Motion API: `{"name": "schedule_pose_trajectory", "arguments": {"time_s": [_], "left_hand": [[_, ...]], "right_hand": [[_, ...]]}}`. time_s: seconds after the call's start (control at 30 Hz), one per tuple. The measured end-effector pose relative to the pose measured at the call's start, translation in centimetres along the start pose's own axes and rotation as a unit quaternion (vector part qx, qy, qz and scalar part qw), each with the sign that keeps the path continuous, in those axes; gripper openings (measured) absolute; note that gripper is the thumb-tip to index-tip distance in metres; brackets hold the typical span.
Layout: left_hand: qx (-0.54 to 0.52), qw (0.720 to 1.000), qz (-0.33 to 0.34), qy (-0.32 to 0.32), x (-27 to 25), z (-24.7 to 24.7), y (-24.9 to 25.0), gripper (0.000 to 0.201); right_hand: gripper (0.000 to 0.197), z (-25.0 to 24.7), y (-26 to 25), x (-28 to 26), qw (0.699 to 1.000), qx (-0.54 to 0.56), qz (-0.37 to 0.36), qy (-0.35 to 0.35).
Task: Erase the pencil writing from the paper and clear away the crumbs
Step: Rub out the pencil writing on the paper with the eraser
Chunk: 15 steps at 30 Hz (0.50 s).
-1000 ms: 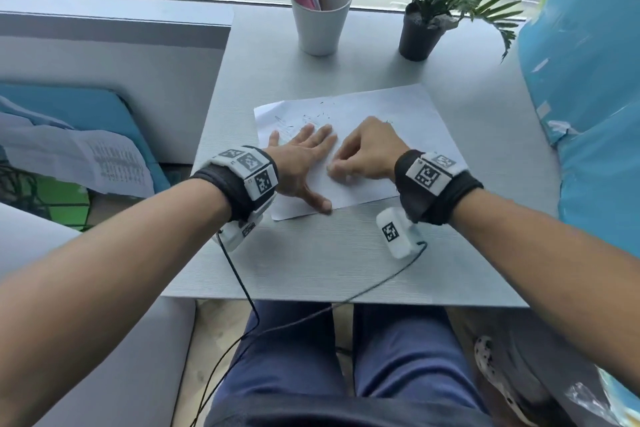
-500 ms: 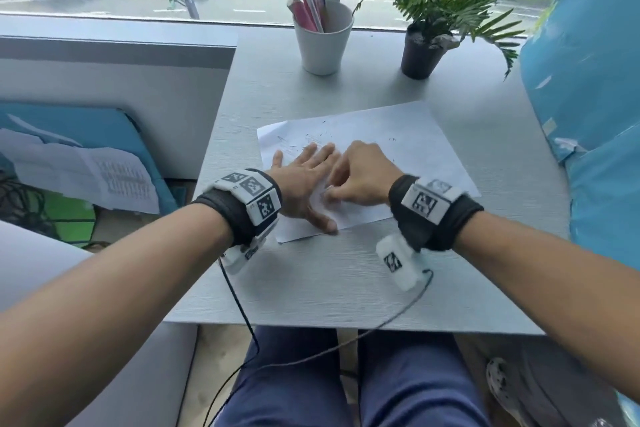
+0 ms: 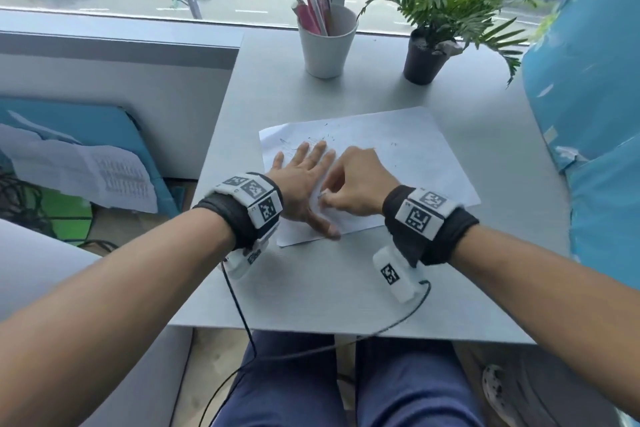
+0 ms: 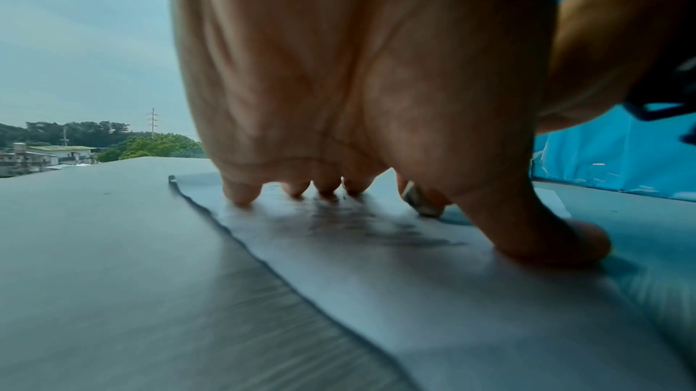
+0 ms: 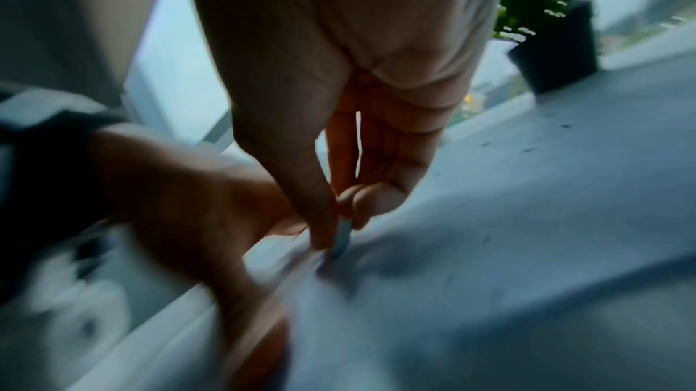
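Note:
A white sheet of paper lies on the grey table, with faint pencil marks and dark eraser crumbs near its far left part. My left hand presses flat on the sheet's left side, fingers spread and thumb near the front edge. My right hand pinches a small eraser between thumb and fingers, its tip down on the paper beside the left hand. The eraser shows beyond the left palm, next to smudged pencil writing.
A white cup with pens stands at the table's back, and a dark potted plant to its right. Blue plastic sheeting borders the right side. Cables hang off the front edge. Papers lie on the floor at left.
My right hand has shifted slightly along the paper beside the left hand, rubbing with the eraser. The left hand stays flat on the sheet. The head view has tilted up a little.

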<state>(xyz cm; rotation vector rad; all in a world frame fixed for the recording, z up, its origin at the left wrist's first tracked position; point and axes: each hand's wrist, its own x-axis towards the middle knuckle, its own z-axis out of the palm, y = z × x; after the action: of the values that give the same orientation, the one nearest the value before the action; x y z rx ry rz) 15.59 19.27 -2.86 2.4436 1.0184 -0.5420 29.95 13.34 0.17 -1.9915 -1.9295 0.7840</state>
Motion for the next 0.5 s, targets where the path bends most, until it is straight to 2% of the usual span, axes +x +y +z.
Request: {"name": "schedule_pose_trajectory", "arguments": {"time_s": [0.03,0.13,0.17,0.27,0.3,0.4,0.43,0.5], "left_hand": [[0.000,1.000,0.001,-0.001,-0.1,0.0,0.0,0.149],[-0.003,1.000,-0.004,0.000,-0.3,-0.1,0.2,0.148],[-0.006,1.000,-0.005,-0.001,-0.3,-0.1,0.2,0.148],[-0.013,1.000,0.001,0.000,-0.1,0.1,0.1,0.152],[-0.013,1.000,0.001,-0.001,0.0,0.2,0.0,0.152],[-0.016,1.000,-0.001,0.001,-0.2,0.1,0.0,0.151],[-0.017,1.000,-0.002,0.001,-0.2,0.1,0.0,0.151],[-0.017,1.000,0.001,0.001,-0.1,0.1,0.1,0.151]], "right_hand": [[0.004,-0.3,0.3,0.3,1.000,0.005,0.011,-0.002],[0.010,-2.1,1.7,2.3,0.992,0.039,0.086,0.079],[0.009,-1.7,1.5,2.2,0.993,0.037,0.081,0.082],[0.006,0.1,-0.1,0.2,1.000,0.016,0.011,-0.007],[0.007,-0.1,0.2,0.3,0.999,0.023,0.019,-0.018],[0.013,-2.0,2.1,2.3,0.993,0.058,0.091,0.055],[0.013,-1.8,2.0,2.4,0.992,0.049,0.090,0.071],[0.010,-0.6,0.8,1.3,0.999,0.015,0.039,0.035]]}}
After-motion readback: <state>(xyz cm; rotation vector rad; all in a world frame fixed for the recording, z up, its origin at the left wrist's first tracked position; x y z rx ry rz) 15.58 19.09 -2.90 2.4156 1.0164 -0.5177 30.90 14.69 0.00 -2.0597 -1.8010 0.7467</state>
